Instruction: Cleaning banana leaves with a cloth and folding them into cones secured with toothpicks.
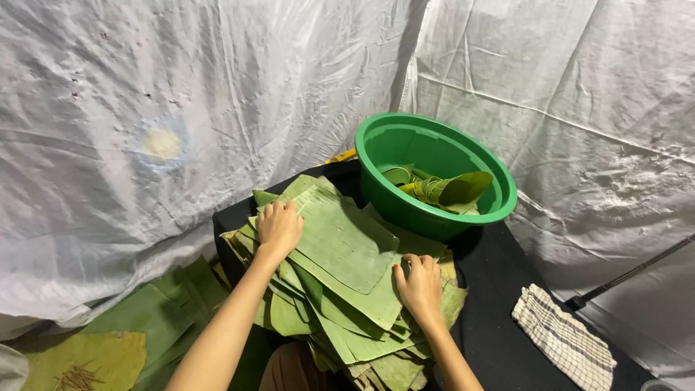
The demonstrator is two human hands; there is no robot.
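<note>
Both hands, left hand (pixel 279 226) and right hand (pixel 418 284), rest flat, fingers loosely curled, on the stacked banana leaves (pixel 340 253).

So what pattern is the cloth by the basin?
Cloth: white with dark checks, head view.

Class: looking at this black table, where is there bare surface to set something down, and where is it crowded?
Bare black table lies between the leaf stack, the green basin and the checked cloth. The left half is crowded: both hands, left hand and right hand, press the stack.
</note>
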